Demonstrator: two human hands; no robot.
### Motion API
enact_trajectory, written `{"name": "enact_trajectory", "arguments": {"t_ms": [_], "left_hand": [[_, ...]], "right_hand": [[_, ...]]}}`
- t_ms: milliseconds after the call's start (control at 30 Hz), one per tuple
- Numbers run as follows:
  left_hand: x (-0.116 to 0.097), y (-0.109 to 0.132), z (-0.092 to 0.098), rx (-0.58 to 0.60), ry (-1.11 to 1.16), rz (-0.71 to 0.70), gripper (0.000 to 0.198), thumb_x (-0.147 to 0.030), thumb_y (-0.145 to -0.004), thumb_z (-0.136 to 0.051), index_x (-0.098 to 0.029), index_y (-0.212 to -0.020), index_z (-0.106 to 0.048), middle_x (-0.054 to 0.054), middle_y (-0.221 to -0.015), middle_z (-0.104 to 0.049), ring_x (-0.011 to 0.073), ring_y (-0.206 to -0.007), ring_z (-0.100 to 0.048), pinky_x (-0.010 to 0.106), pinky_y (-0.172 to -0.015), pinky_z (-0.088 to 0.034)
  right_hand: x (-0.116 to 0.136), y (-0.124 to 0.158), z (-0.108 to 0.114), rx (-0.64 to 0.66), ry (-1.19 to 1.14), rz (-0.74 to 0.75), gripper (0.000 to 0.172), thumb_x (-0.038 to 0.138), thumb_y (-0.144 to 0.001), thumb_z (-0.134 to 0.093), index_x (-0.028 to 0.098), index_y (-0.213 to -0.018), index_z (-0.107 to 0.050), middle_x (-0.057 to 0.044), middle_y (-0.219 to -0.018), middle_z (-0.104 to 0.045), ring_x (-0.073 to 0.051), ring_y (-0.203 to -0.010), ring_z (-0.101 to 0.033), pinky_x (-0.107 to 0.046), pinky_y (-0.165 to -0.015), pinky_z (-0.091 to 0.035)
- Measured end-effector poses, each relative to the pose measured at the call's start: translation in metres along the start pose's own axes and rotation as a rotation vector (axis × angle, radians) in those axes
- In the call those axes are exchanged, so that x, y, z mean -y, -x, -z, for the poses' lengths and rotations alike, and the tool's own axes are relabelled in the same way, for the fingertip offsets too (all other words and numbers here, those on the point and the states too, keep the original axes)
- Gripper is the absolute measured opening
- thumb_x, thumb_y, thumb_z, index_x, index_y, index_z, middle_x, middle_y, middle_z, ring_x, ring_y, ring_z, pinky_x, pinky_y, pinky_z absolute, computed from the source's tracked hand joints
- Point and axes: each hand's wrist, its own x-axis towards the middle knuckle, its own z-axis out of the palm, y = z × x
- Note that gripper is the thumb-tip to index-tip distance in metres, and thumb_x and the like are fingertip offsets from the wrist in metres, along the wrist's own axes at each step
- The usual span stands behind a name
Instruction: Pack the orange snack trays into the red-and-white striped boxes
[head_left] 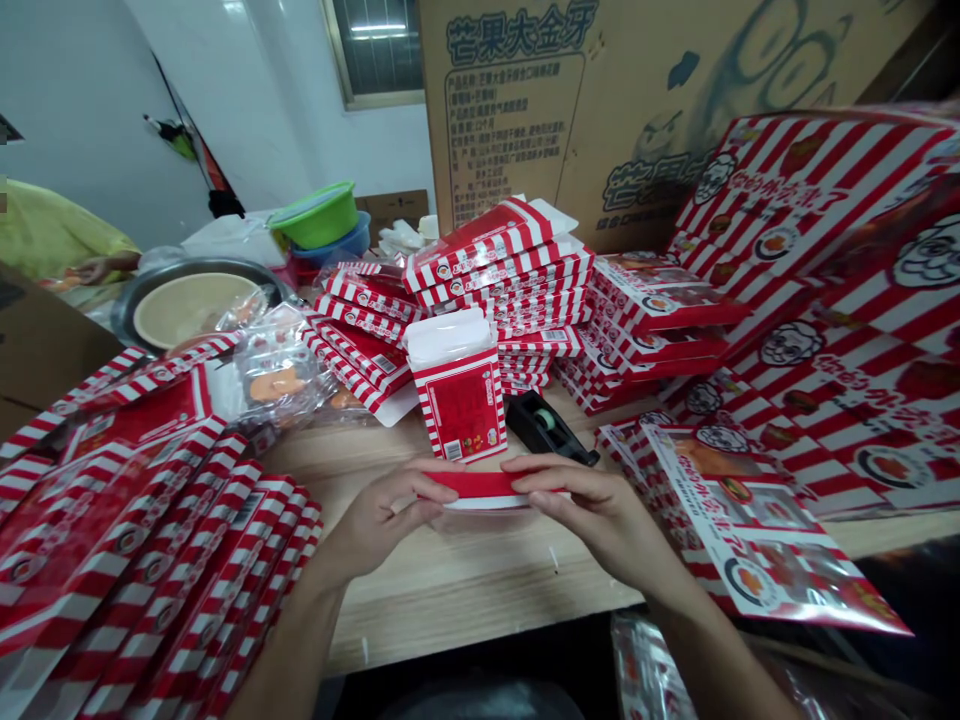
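Above the front of the wooden table, a narrow red and white card piece lies between my two hands. My left hand pinches its left end with thumb and fingers. At the other end, my right hand grips it the same way. Just behind stands a small red carton with striped edges, its white top flaps raised. Whether the card piece is joined to that carton, I cannot tell. A black tape dispenser sits to the right of the carton, beyond my right hand.
Striped flat boxes lean in a row at left. More boxes are stacked behind, and large striped packages stand at right. Bagged items lie near a metal basin. Another person's yellow sleeve shows far left.
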Motion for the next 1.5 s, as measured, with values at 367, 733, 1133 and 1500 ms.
{"name": "enact_trajectory", "arguments": {"t_ms": [367, 733, 1133, 1500], "left_hand": [[0.000, 0.009, -0.025, -0.186, -0.034, 0.004, 0.008, -0.023, -0.082, -0.062, -0.018, -0.076, -0.064, 0.008, -0.101, -0.069, 0.0158, -0.093, -0.064, 0.026, -0.080, -0.049], [0.014, 0.003, -0.036, -0.312, -0.078, -0.100, 0.009, -0.022, -0.086, -0.057, -0.019, -0.079, -0.061, 0.006, -0.097, -0.066, 0.0141, -0.091, -0.062, 0.026, -0.080, -0.047], [0.012, 0.002, -0.044, -0.366, -0.143, -0.022, 0.013, -0.028, -0.087, -0.052, -0.019, -0.082, -0.059, 0.005, -0.092, -0.063, 0.0151, -0.088, -0.060, 0.026, -0.079, -0.046], [0.012, 0.004, -0.045, -0.368, -0.173, -0.006, 0.009, -0.023, -0.086, -0.052, -0.019, -0.083, -0.059, 0.005, -0.094, -0.064, 0.0162, -0.093, -0.059, 0.027, -0.081, -0.046]], "right_hand": [[0.004, 0.006, 0.004, 0.186, 0.048, 0.035, 0.019, 0.028, -0.084, -0.063, 0.031, -0.101, -0.071, -0.004, -0.112, -0.068, -0.019, -0.104, -0.063, -0.037, -0.098, -0.045], [-0.023, 0.021, -0.004, 0.100, 0.202, 0.208, 0.035, 0.018, -0.085, -0.062, 0.038, -0.115, -0.062, -0.002, -0.130, -0.056, -0.021, -0.122, -0.049, -0.049, -0.110, -0.025], [-0.097, 0.008, 0.075, -0.359, 0.412, -0.369, 0.034, 0.050, -0.071, -0.060, 0.017, -0.069, -0.066, -0.009, -0.072, -0.065, -0.023, -0.070, -0.059, -0.036, -0.070, -0.048], [-0.116, 0.012, 0.085, -0.274, 0.036, -0.570, 0.041, 0.057, -0.054, -0.070, 0.018, -0.065, -0.063, -0.003, -0.068, -0.066, -0.017, -0.060, -0.062, -0.029, -0.058, -0.051]]}}
